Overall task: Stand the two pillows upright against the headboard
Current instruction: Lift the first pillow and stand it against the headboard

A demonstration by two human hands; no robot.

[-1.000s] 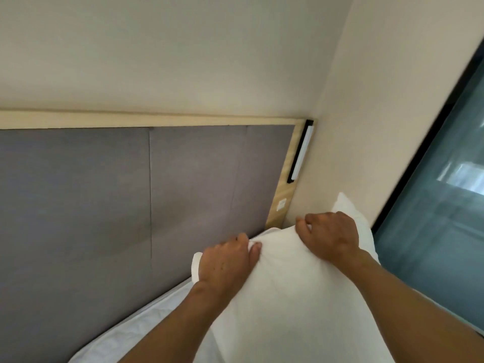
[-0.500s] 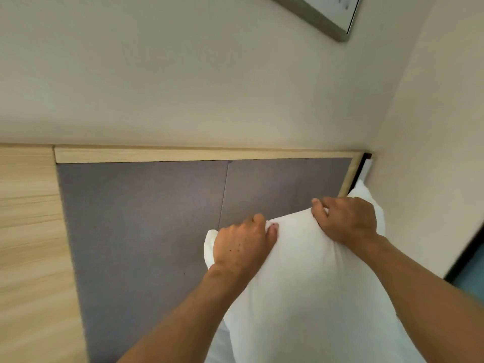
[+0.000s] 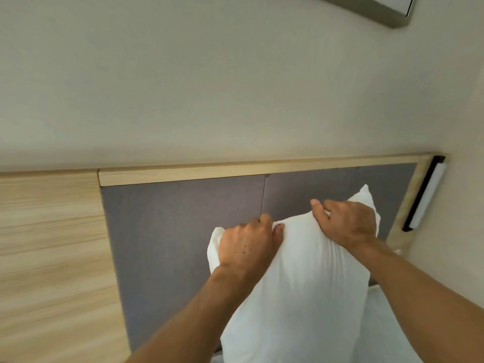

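Both hands (image 3: 298, 237) on pillow (image 3: 301, 297) top edge

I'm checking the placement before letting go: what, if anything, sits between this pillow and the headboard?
Nothing visible. The left hand and right hand each grip the top edge of the pillow, which stands upright in front of the grey headboard. The panel around it is bare; the contact behind it is hidden.

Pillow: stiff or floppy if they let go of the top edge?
Probably floppy: the pillow bunches and creases under both hands' grip, left hand and right hand. Likely light, since it's held by its top edge alone. It may slump unless leaned on the headboard.
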